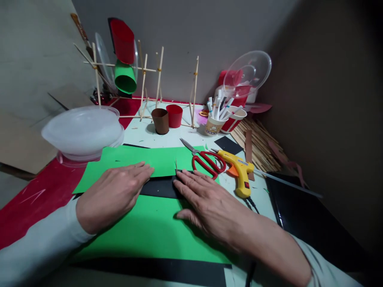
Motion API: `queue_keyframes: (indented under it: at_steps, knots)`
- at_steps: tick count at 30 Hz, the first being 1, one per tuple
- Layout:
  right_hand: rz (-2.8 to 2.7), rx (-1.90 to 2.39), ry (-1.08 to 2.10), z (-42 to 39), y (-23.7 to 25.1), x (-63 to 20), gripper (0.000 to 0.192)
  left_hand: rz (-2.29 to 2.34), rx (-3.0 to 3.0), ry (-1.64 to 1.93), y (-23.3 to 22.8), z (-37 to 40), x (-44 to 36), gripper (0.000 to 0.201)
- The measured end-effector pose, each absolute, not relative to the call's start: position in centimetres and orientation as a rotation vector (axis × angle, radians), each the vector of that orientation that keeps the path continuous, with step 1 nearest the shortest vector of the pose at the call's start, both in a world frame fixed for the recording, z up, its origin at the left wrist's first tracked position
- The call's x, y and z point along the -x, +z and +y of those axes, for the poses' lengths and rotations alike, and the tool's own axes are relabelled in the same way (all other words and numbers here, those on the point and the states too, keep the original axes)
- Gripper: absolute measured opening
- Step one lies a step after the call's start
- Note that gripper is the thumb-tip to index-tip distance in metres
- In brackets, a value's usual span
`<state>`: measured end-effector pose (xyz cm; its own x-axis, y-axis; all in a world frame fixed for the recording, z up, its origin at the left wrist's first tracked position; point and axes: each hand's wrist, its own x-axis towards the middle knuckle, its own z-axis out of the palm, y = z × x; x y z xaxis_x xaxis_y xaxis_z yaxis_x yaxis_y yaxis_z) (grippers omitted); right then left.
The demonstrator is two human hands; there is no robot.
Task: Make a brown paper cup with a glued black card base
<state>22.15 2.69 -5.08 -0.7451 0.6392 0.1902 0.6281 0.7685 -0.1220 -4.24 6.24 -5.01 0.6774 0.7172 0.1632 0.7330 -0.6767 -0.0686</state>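
Here both hands lie flat and open at the centre of the frame: the left hand [115,195] presses on the green paper [149,229], the right hand [209,203] beside it, fingertips on the black paper [158,188] between the green sheets. Red scissors [206,159] and a yellow glue gun [239,171] lie just right, a clear lidded bowl [83,131] at left

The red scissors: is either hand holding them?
No: the red scissors lie on the table beyond the right hand, untouched.
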Motion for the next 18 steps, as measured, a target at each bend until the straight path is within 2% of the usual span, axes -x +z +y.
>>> queue_keyframes:
  at_steps: [3,9,18]
  knots:
    - [-2.801,1.003,0.116,1.7,-5.9,-22.5,0.067,-1.183,2.751,-0.13,-5.2,6.2,4.1,0.052]
    - [-2.866,0.959,0.158,-0.6,-5.2,-23.4,0.049,-1.394,2.767,0.176,-4.6,6.2,3.7,0.062]
    - [-2.931,0.881,0.399,-5.4,-3.8,-21.8,0.054,-1.436,2.776,0.169,-3.8,6.0,3.1,0.057]
